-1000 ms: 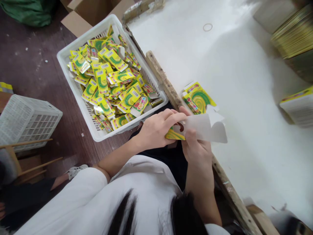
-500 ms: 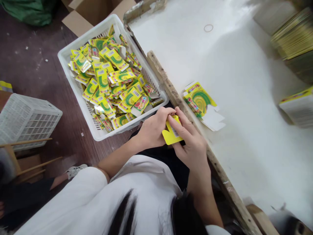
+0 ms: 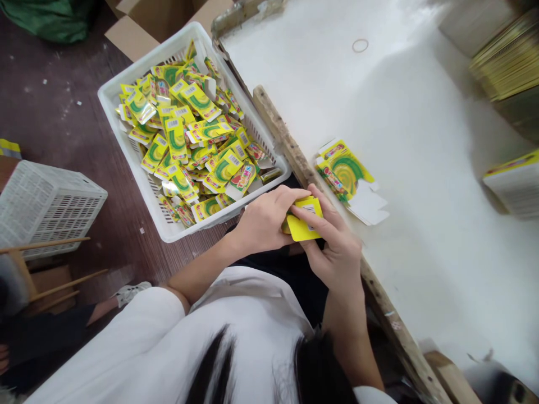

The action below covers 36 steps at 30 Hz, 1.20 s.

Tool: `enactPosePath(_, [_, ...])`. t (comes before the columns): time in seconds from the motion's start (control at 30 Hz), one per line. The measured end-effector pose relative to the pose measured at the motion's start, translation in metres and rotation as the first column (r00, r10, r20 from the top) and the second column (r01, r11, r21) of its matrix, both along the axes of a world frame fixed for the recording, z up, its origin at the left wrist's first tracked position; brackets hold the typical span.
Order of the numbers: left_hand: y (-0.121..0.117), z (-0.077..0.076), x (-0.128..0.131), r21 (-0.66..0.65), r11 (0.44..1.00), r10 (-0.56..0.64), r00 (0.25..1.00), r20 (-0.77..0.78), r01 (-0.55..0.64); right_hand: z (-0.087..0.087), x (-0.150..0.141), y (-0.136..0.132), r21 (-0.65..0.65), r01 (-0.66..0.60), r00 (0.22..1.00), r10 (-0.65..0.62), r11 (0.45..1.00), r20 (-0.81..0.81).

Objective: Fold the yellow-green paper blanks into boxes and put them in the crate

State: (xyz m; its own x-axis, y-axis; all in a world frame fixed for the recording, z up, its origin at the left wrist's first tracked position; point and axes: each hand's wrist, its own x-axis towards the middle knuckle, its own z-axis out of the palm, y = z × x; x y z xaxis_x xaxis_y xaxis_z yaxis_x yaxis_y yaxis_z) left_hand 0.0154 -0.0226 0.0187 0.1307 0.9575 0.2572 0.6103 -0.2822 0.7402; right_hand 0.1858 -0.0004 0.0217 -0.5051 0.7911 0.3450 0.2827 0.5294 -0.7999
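A small yellow cardboard box with a barcode is between my two hands, over my lap at the table's edge. My left hand grips its left side with the fingers bent over the top. From the right, my right hand pinches it, fingers across the barcode face and thumb underneath. Part of the box is hidden behind my fingers. On the table just beyond my right hand lie flat yellow-green cartons with white flaps. To the left stands a white plastic basket heaped with small yellow-green boxes.
The white table has a raised wooden edge strip. Stacks of cartons stand at its far right, near a rubber band. An upturned white crate, an open cardboard box and another person's shoe are on the left.
Both hands have shifted slightly to the right with the box. Its yellow flap has turned, and more of the barcode face shows now. The basket and the cartons on the table have stayed put.
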Motion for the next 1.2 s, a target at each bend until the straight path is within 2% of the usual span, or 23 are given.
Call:
enactPosePath(0.23, [0.0003, 0.0019, 0.0013, 0.016, 1.000, -0.005, 1.000, -0.024, 0.006, -0.0016, 0.0023, -0.0030, -0.073, 0.043, 0.996, -0.048, 0.996, -0.072])
enactPosePath(0.47, [0.0004, 0.0047, -0.0020, -0.076, 0.995, -0.065, 0.996, -0.057, 0.061, -0.0049, 0.0028, -0.0028, -0.053, 0.100, 0.993, -0.103, 0.994, -0.060])
enactPosePath(0.67, [-0.0003, 0.0057, -0.0027, -0.106, 0.994, -0.021, 0.994, -0.108, 0.009, -0.0052, 0.0017, -0.0018, -0.051, 0.056, 0.998, -0.055, 0.997, 0.015])
enactPosePath(0.83, [-0.0015, 0.0058, -0.0023, -0.109, 0.994, -0.002, 0.996, -0.088, -0.008, -0.0045, 0.0005, -0.0010, -0.073, 0.038, 0.999, -0.040, 0.997, -0.026])
enactPosePath(1.03, [-0.0015, 0.0044, -0.0022, -0.124, 0.992, -0.016, 0.999, -0.050, 0.009, -0.0039, 0.0010, -0.0025, -0.110, 0.067, 0.997, -0.071, 0.992, -0.032])
enactPosePath(1.2, [-0.0022, 0.0014, -0.0032, -0.082, 0.996, -0.028, 0.998, -0.058, 0.024, -0.0010, 0.0029, -0.0015, -0.061, 0.067, 0.998, -0.067, 0.996, -0.007])
